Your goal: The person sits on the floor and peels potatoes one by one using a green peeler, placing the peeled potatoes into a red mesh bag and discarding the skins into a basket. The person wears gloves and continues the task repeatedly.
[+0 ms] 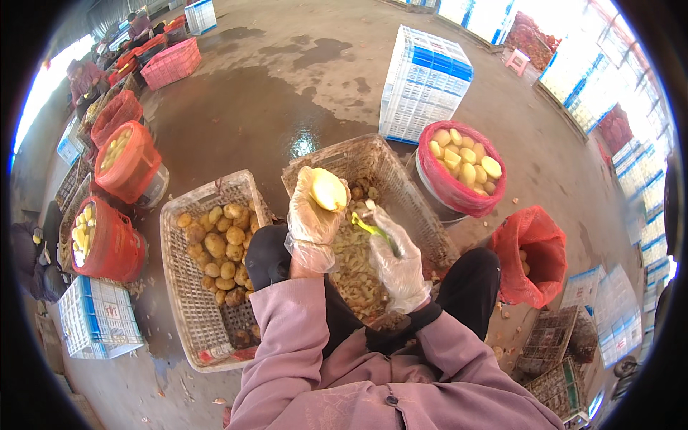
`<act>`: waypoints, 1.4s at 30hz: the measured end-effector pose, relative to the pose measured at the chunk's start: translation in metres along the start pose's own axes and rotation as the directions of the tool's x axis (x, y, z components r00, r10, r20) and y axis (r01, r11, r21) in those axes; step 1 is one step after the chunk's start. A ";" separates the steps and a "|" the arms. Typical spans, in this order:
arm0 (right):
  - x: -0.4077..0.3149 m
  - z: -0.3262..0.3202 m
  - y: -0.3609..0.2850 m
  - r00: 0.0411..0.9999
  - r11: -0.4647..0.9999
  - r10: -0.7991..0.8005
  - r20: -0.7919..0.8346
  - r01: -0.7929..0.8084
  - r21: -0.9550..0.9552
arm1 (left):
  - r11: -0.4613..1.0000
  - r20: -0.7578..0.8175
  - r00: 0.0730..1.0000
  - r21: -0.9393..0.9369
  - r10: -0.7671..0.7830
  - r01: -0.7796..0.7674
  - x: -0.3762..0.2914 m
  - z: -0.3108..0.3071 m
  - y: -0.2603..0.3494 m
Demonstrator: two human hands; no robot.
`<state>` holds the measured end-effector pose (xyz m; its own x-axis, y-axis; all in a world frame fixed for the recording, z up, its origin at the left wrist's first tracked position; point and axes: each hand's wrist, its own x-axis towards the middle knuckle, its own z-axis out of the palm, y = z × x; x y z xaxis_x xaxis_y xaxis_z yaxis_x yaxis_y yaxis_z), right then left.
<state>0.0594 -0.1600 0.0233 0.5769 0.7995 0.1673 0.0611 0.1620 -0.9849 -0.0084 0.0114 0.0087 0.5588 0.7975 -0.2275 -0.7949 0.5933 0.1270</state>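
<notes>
A pale peeled potato (328, 190) rests in the grip of my left hand (313, 226), which wears a clear plastic glove. My right hand (399, 259), gloved the same way, holds a yellow-green peeler (370, 226) by its handle, apart from the potato. Below both hands stands a dirty plastic crate (424, 223) between my knees, with potato peelings (355, 269) in it. To my left, a second crate (180, 301) holds many unpeeled potatoes (216, 244). Peeled potatoes (466, 161) fill a bucket lined with red mesh (424, 188) at the front right.
Blue and white crates (422, 80) stand beyond the bucket. An opened red mesh bag (529, 252) sits beside my right knee. On the left are red-mesh-lined buckets (129, 166) of peeled potatoes and another crate (99, 317). People (86, 80) sit at the far left. The concrete floor (215, 118) is wet.
</notes>
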 end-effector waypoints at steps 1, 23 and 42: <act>0.002 0.005 -0.010 1.000 1.000 0.000 0.010 -0.001 0.021 | 0.999 0.041 0.999 0.044 0.008 -0.010 0.001 -0.004 -0.002; 0.010 0.008 -0.007 0.967 0.942 -0.246 0.069 0.255 -0.220 | 0.994 -0.066 0.996 0.089 0.065 -0.059 0.012 -0.018 -0.004; -0.007 -0.012 0.007 0.991 0.940 -0.127 0.051 0.137 -0.313 | 0.999 -0.086 0.996 -0.039 0.015 -0.018 -0.013 0.008 -0.003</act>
<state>0.0660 -0.1714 0.0149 0.5226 0.8006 0.2932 0.3914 0.0803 -0.9167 -0.0110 0.0004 0.0192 0.5246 0.7936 -0.3083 -0.8135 0.5740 0.0932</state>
